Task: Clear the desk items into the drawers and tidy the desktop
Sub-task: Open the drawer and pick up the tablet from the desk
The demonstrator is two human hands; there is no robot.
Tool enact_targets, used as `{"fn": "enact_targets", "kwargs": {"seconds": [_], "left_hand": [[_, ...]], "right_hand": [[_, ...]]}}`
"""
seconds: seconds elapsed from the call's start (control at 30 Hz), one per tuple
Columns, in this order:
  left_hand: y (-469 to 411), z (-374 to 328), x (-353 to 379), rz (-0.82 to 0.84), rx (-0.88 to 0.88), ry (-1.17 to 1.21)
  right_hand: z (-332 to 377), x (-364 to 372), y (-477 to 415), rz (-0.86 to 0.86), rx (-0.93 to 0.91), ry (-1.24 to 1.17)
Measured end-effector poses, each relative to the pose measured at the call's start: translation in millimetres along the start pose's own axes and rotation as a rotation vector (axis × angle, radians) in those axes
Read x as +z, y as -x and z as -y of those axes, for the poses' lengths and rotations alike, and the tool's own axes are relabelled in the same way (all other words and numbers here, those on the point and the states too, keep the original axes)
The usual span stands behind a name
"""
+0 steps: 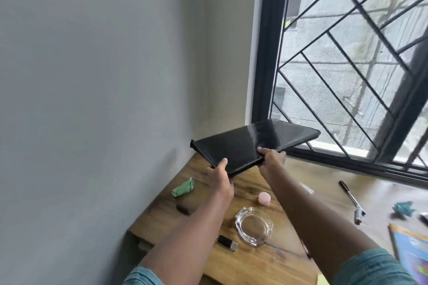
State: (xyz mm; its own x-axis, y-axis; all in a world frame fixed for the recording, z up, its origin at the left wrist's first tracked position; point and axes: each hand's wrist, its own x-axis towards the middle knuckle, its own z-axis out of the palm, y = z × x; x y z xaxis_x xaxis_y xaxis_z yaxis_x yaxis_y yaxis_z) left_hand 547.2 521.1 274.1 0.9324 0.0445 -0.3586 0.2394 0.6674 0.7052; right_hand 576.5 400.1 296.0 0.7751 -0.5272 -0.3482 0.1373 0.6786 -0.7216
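Both hands, left (221,179) and right (273,161), grip black laptop (252,142); long axis left-right

A flat black folder (250,143) was held tilted above the surface (266,268), gripped at its near edge by the left hand (222,180) and right hand (272,161). On the surface lay a crumpled green paper (183,188), a pink round container (264,198), a clear glass ashtray (253,227), a black USB stick (227,242) just beside it, and a pen (350,199) well to the right.
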Motion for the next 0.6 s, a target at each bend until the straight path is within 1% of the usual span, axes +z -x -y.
{"fn": "enact_targets", "kwargs": {"seconds": [0.1,0.17,0.2,0.27,0.33,0.4,0.43,0.5,0.53,0.6], "left_hand": [[56,-8,-8,0.091,-0.049,0.092],[83,-15,-21,0.186,-0.087,0.073],[96,-18,-30,0.235,-0.115,0.014],[115,-23,-52,0.334,-0.183,-0.189],[136,-25,-73,0.441,-0.207,-0.383],[158,-26,-91,0.532,-0.230,-0.515],[169,-26,-97,0.561,-0.235,-0.545],[190,-27,-102,0.538,-0.213,-0.554],[200,-30,-102,0.480,-0.200,-0.527],[216,-39,-97,0.446,-0.196,-0.385]], "right_hand": [[16,-7,37,0.047,-0.150,0.137],[27,-10,69,0.041,-0.280,0.258],[32,-12,87,0.038,-0.352,0.314],[40,-18,128,0.035,-0.484,0.400],[48,-31,164,0.005,-0.608,0.506],[54,-47,200,-0.014,-0.714,0.609],[56,-57,217,-0.017,-0.770,0.673],[60,-76,248,-0.006,-0.890,0.840],[60,-87,262,-0.002,-0.961,0.944],[61,-112,284,0.012,-1.130,1.154]]}}
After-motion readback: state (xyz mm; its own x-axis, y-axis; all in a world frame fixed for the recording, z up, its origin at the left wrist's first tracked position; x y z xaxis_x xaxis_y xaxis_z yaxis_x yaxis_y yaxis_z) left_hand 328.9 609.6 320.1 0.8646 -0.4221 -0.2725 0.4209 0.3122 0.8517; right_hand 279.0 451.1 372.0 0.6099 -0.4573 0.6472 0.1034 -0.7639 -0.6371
